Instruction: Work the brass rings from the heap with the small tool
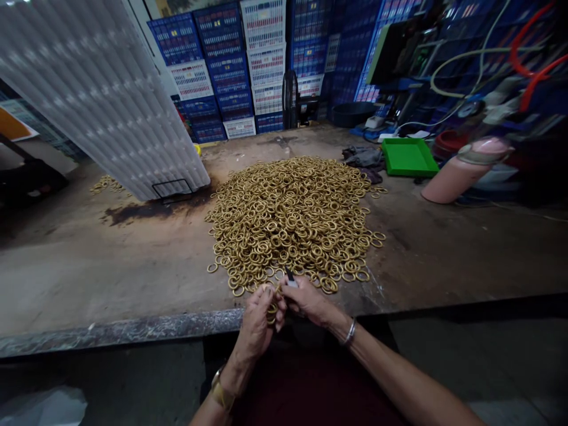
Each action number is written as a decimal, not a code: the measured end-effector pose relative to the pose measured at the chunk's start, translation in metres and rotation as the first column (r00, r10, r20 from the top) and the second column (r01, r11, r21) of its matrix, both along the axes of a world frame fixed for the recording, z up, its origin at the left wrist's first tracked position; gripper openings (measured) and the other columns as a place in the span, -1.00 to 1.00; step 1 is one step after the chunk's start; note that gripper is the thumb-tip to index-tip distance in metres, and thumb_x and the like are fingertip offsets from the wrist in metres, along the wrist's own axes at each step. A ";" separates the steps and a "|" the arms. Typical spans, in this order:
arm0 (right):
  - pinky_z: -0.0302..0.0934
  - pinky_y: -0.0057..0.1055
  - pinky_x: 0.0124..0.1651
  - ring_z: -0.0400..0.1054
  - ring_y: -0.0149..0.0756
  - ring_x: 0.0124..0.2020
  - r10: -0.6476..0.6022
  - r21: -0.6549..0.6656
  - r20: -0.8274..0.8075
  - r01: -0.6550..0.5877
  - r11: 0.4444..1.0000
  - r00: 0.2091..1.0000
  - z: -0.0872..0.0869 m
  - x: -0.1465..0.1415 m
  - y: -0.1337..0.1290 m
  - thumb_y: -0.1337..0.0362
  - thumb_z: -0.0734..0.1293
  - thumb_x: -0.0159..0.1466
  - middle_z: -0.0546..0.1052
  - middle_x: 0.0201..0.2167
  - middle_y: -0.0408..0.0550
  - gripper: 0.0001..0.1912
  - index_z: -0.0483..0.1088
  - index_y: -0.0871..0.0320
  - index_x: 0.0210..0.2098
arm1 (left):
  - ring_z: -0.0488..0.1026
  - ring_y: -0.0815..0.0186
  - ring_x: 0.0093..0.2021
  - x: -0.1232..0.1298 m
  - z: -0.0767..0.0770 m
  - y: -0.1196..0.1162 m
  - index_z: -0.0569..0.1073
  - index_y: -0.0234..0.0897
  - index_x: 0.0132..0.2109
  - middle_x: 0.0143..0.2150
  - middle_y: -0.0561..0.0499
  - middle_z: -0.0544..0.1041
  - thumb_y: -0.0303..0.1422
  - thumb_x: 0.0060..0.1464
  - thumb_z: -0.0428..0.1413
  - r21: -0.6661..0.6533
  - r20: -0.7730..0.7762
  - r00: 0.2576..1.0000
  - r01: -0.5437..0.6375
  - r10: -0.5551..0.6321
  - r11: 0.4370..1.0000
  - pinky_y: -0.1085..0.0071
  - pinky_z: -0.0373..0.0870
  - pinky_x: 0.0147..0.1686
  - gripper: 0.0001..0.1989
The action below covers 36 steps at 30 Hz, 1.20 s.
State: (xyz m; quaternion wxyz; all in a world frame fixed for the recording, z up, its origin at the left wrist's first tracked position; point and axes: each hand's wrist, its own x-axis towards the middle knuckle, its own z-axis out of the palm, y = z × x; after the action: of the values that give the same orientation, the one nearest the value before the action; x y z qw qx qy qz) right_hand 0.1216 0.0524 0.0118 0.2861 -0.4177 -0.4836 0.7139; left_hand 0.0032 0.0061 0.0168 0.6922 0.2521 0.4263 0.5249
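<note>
A wide heap of brass-coloured rings (293, 207) lies on the worktable (168, 272). At the table's front edge, my left hand (260, 316) is closed around several of these rings (271, 313), which show between its fingers. Close beside it, my right hand (306, 300) is closed on a small tool with a dark, pointed tip (289, 274) and a grey part by the thumb. The fingertips of both hands nearly meet around one ring, and the exact contact there is too small to make out.
A tall stack of white trays (110, 94) leans at the left. Toward the right back are a green tray (409, 157), a dark cloth (364, 157) and a pink bottle (457, 174). Blue and white crates (228, 74) and a black fan (290, 99) stand behind the table.
</note>
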 end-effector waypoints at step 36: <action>-0.06 -0.56 -0.57 0.02 -0.51 -0.63 -0.257 0.375 0.292 0.137 0.917 0.922 -0.003 0.001 0.002 0.16 0.25 0.05 0.21 -0.70 -0.26 -0.78 0.29 0.19 -0.60 | 0.18 0.54 -0.65 0.000 -0.009 -0.002 0.29 -0.28 -0.31 -0.54 0.14 0.31 -0.15 0.02 0.05 0.019 -0.276 0.961 0.021 -0.015 1.000 0.62 0.13 -0.70 -0.74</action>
State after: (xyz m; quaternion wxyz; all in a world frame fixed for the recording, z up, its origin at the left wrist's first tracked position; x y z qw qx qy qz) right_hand 0.1229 0.0547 0.0089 0.3402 -0.5228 -0.5983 0.5029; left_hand 0.0029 0.0038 0.0083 0.6280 0.3342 0.5104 0.4831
